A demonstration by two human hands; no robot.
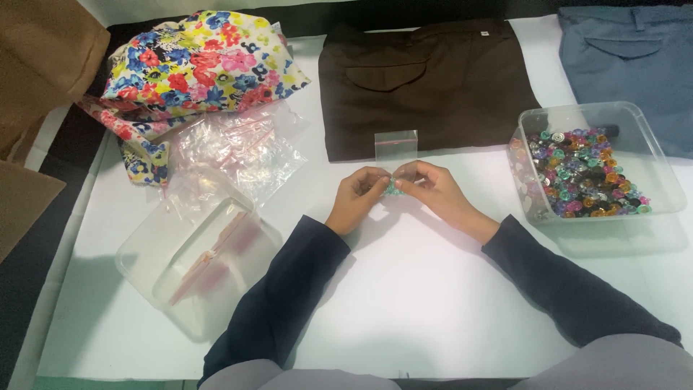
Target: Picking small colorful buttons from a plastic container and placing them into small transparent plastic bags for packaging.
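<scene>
Item: small clear zip bag [396, 148], standing upright above both hands, just in front of the brown trousers [426, 83] at the worktop [433, 289] centre
Left hand [357, 195]: fingers pinched narrow on the bag's lower edge
Right hand [433, 189]: pinched likewise, with something small and greenish between the two sets of fingertips, probably a button
Risks, as I judge them:
- the greenish piece could slip from the pinch and roll off across the white worktop, the grip being only fingertips
- the bag is flimsy; if its mouth collapses, the piece would miss it
- the right sleeve lies near the clear tub of coloured buttons [588, 170], right of the bag; a wide elbow swing could nudge it
Also present: loose heap of empty zip bags [238, 148] left of the bag; clear tub with red-striped bags [198, 263] further left and nearer; floral cloth [198, 61] beyond that
Hard to make out: which end of the bag is open; the exact shape of the pinched piece; blue-grey trousers [628, 50] cut off at the frame's far right; brown object at the far left only partly seen
</scene>
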